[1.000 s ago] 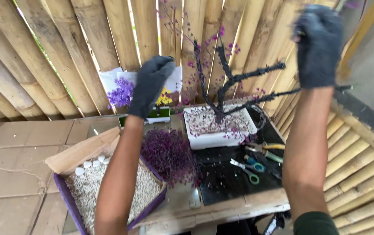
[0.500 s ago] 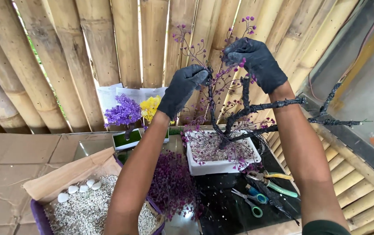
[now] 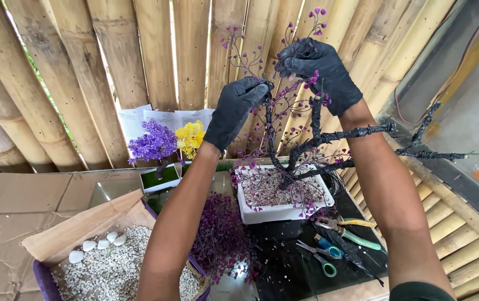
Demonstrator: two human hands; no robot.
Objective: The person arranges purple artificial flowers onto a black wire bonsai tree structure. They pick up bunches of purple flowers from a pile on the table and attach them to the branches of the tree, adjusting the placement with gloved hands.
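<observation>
A: Quick, L to R, what's on the table?

B: Far left, box of gravel (image 3: pixel 111 267) w/ smooth white pebbles. Then small purple tree (image 3: pixel 153 142) & yellow one (image 3: pixel 190 138), fluffy, in green pots. Loose purple sprigs (image 3: pixel 223 239) piled mid-table.

A: Hands?

B: Both came in since a sec ago; they were apart & high, now meet at top of the wire tree (image 3: pixel 295 156). So they're working its tip, I'd say. Left hand (image 3: pixel 236 108), black glove, fingers pinched shut on a thin beaded twig. Right hand (image 3: pixel 317 69) curled closed round the upper twigs.

A: Tree sits where?

B: White tray (image 3: pixel 281 209), center. Trunk black, knobbly, taped. Scissors (image 3: pixel 317 259) & pliers (image 3: pixel 356 234) to the right.
</observation>
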